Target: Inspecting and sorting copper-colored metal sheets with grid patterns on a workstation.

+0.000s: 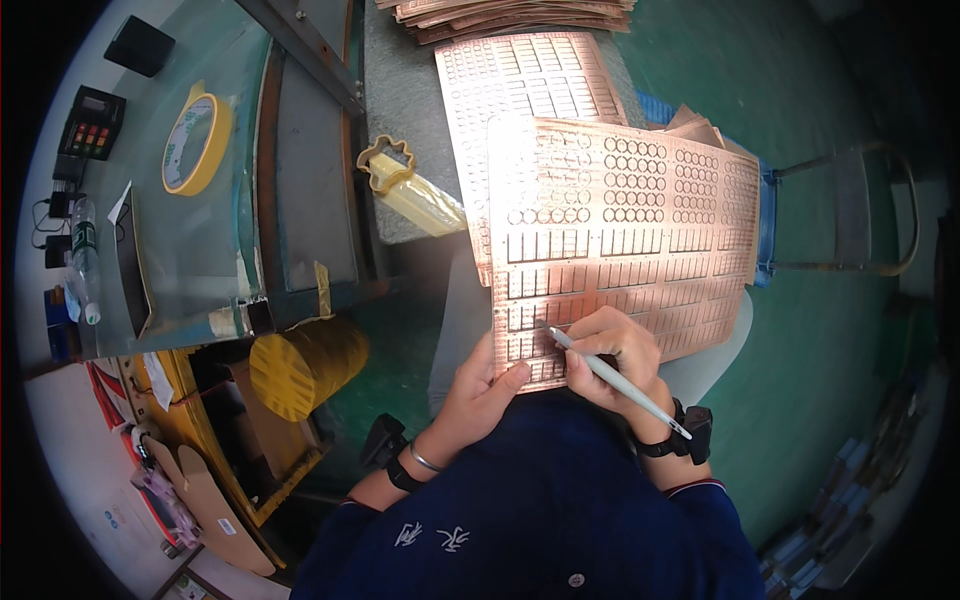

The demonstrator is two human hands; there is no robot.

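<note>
A copper-coloured sheet (630, 245), printed with rows of rings and rectangular outlines, lies tilted over my lap. My left hand (482, 388) grips its near left corner, thumb on top and the other fingers beneath. My right hand (618, 362) is closed around a slim pale pen-shaped tool (620, 384). The tool's dark tip touches or hovers just over the rectangles near that corner; I cannot tell which. Under the far edge lies a second patterned copper sheet (520, 65), resting on a grey bench. My right hand's lower side rests on the top sheet.
A stack of copper sheets (510, 14) sits at the far end of the grey bench (400, 110). Left of it, a yellow star-shaped ring (386, 165) adjoins a yellow-wrapped bar. A tape roll (198, 145) stands on the left table, above a yellow-wrapped cylinder (308, 367). A metal-framed trolley (850, 210) stands right.
</note>
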